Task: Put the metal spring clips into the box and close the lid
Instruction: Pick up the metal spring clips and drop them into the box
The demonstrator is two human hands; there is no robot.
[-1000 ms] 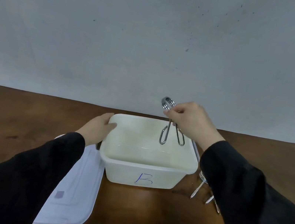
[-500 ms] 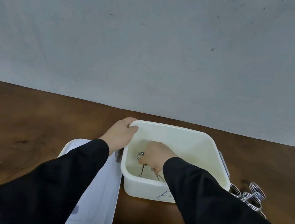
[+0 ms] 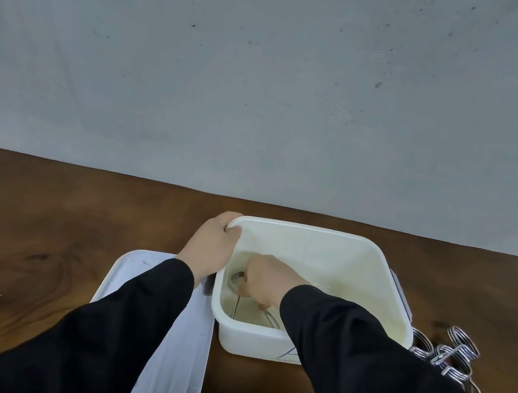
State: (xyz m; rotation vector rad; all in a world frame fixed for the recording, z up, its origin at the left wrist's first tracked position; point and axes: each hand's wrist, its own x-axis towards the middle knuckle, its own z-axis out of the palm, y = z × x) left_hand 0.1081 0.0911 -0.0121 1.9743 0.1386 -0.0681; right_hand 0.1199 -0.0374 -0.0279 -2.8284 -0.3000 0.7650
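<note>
Lid (image 3: 177, 347) lies flat on the wooden table (image 3: 20, 242), just left of the open white box (image 3: 384, 279). Down inside the box the right hand (image 3: 265, 281) pinches a metal spring clip (image 3: 237, 287) near the floor, while the left hand (image 3: 211, 250) grips the far-left rim. More clips (image 3: 445, 353) are heaped just right of the box.

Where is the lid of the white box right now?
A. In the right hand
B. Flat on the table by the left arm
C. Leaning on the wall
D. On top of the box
B: the lid lies flat on the table left of the open box, partly under the left sleeve.
</note>
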